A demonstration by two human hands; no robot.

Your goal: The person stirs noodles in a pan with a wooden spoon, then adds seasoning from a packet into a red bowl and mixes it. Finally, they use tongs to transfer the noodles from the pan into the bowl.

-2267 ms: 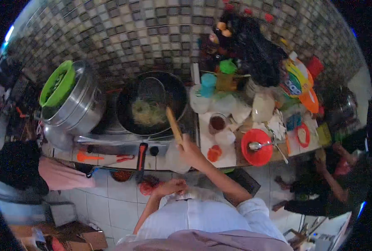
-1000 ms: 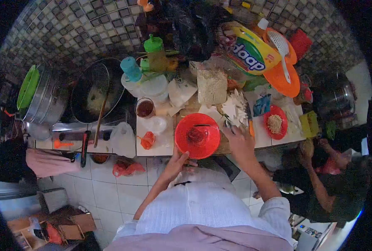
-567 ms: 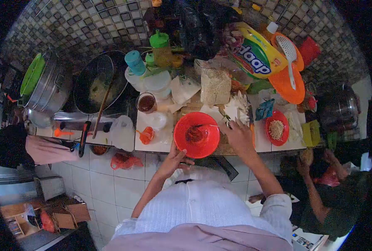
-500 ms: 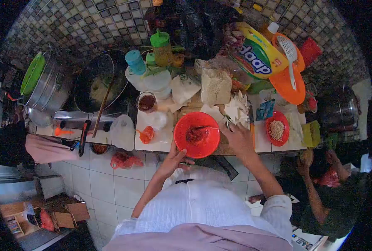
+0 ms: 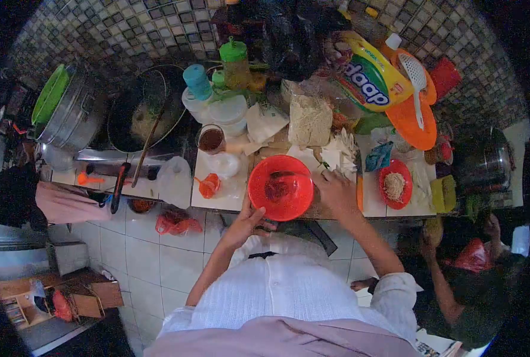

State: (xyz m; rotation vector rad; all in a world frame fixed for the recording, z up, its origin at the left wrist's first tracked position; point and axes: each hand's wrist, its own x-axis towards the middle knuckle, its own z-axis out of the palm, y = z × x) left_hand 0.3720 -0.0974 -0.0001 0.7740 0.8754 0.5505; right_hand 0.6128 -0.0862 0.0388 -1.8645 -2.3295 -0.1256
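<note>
A red plastic bowl point(image 5: 298, 205) sits at the front of the counter, with a reddish-brown sauce smeared inside and a dark utensil lying across it. My left hand point(image 5: 245, 227) grips its lower left rim, thumb over the edge and fingers underneath. Close by the bowl's right rim is my right hand point(image 5: 338, 195), its fingers stretched forward and apart over the wooden board point(image 5: 321, 209). White triangular wrapper sheets point(image 5: 338, 153) lie just beyond those fingertips. Behind the bowl stands a clear bag of pale, crumbly food point(image 5: 309, 121).
To the left are a glass of brown liquid point(image 5: 211, 139), an orange-red scoop point(image 5: 208, 185) and a wok point(image 5: 119, 119) with a wooden spoon. A red dish of pale shreds point(image 5: 395, 183) stands right. Another person's hand point(image 5: 430, 235) holds something at far right.
The view has shifted slightly. Both hands stay by the red bowl; the utensil and sauce inside it look different. The other person's hands at right have shifted a little.
</note>
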